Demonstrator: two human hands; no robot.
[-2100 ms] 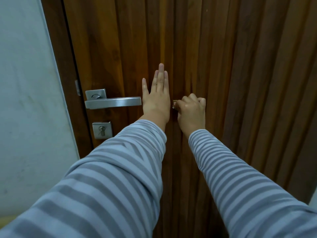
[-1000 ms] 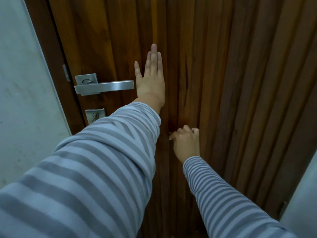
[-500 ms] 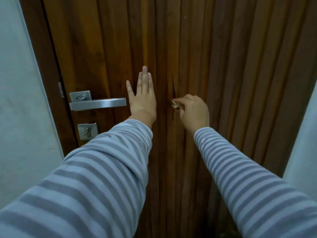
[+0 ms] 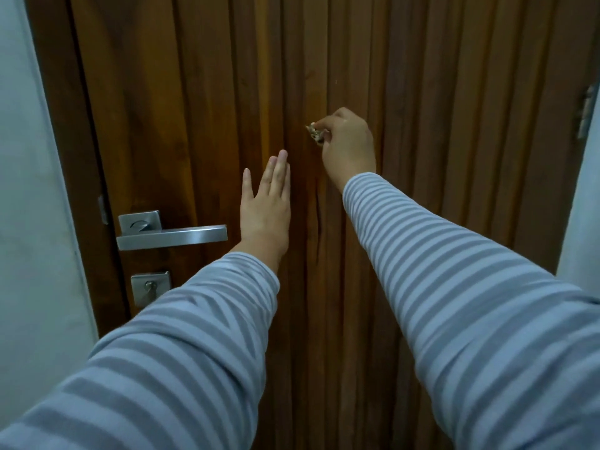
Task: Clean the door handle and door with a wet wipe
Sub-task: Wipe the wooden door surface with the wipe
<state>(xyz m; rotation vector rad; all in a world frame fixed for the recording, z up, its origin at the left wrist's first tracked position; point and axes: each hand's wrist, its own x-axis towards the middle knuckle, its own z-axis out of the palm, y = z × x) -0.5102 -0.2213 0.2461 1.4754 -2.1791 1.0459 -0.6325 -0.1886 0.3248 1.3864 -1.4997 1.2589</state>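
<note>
A dark wooden door with vertical grooves fills the view. Its silver lever handle sits at the left, with a square keyhole plate below it. My left hand lies flat with straight fingers against the door, just right of the handle's tip. My right hand is higher up and pinches a small crumpled, dirty wet wipe against the wood. Only a bit of the wipe shows past my fingers.
A pale wall borders the door frame on the left. Another pale wall edge runs down the right side, with a metal hinge at the door's right edge.
My right hand has risen with the wipe from mid-door height to well above my left hand. The left hand stays flat by the handle. The view has tilted upward.
</note>
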